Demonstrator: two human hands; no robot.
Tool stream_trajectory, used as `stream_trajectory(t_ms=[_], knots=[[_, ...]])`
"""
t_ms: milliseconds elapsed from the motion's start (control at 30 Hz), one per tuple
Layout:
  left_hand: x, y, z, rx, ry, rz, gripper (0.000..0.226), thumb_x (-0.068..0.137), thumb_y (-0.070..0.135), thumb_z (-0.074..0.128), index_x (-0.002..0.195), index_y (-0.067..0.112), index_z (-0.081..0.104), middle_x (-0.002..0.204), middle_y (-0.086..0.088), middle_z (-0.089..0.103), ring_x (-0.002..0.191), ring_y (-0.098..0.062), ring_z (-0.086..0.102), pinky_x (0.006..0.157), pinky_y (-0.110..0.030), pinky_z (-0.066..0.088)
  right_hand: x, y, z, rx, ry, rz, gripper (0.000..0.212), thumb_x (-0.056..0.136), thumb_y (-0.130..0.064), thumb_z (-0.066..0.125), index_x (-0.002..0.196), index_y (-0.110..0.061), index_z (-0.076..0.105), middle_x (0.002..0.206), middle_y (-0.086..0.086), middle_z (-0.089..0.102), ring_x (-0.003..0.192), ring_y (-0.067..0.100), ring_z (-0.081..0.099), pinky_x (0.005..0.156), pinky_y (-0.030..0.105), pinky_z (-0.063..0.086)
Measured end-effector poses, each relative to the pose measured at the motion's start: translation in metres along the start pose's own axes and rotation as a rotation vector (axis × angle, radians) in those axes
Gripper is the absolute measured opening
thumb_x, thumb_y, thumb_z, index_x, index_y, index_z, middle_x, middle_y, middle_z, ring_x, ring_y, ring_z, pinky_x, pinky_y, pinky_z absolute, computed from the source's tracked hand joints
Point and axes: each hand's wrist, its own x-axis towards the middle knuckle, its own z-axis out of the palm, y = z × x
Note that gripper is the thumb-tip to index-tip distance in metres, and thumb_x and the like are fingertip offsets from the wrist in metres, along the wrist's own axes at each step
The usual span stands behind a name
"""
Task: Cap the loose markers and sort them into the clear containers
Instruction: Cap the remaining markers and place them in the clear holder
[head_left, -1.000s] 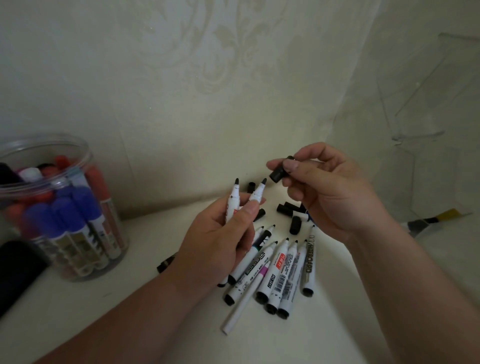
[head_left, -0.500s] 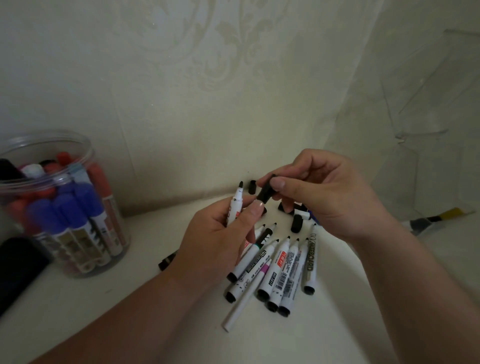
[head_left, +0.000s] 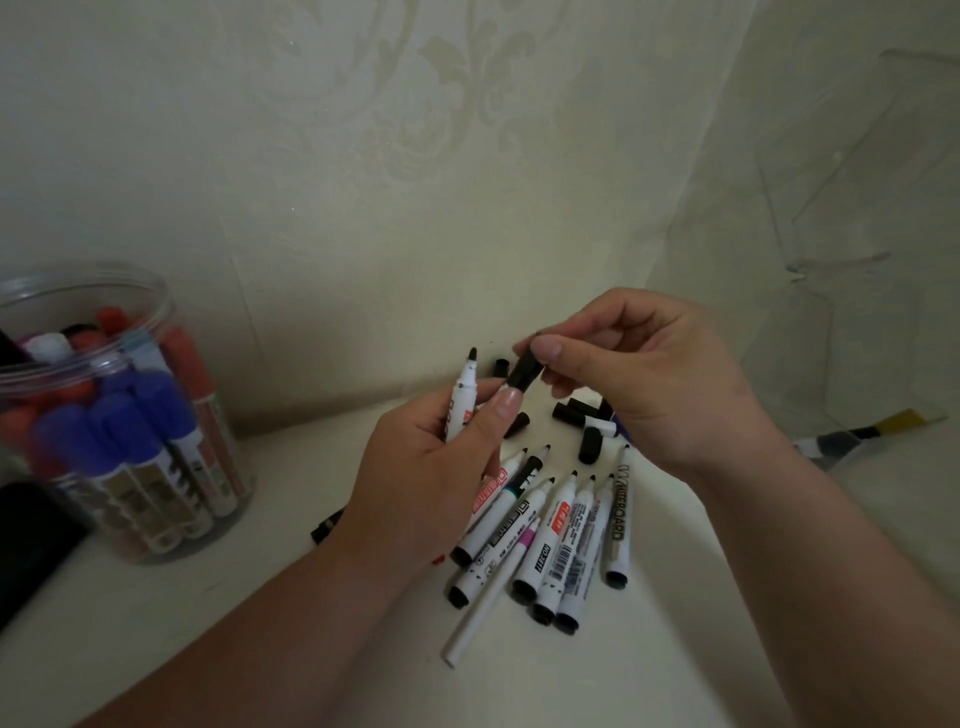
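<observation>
My left hand grips two white markers upright. One uncapped marker shows its black tip at the left. The second marker's tip sits under a black cap that my right hand pinches between thumb and forefinger. Several uncapped white markers lie fanned on the pale table below my hands. Several loose black caps lie behind them near the wall. A clear round container at the left holds several capped blue and red markers.
A black object lies at the left edge beside the round container. A clear angular container stands at the right against the wall. A brush-like object lies at the right. The wall is close behind the pile.
My right hand has brought the black cap down and left onto the tip of the second marker in my left hand. That tip, bare one second ago, is now covered.
</observation>
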Motion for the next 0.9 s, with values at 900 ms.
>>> stream_trajectory(t_ms=[900], knots=[[0.013,-0.015,-0.010,-0.156,0.201,-0.089,0.033,0.098,0.043,0.057,0.095,0.012,0.067,0.075,-0.027,0.051,0.055,-0.028,0.042,0.049,-0.035,0.038,0.015,0.059,-0.019,-0.928,-0.161,0.232,0.023,0.084,-0.028,0.076,0.104,-0.028,0.066,0.098,-0.015,0.065,0.084,0.003,0.060,0.077,0.022,0.051]])
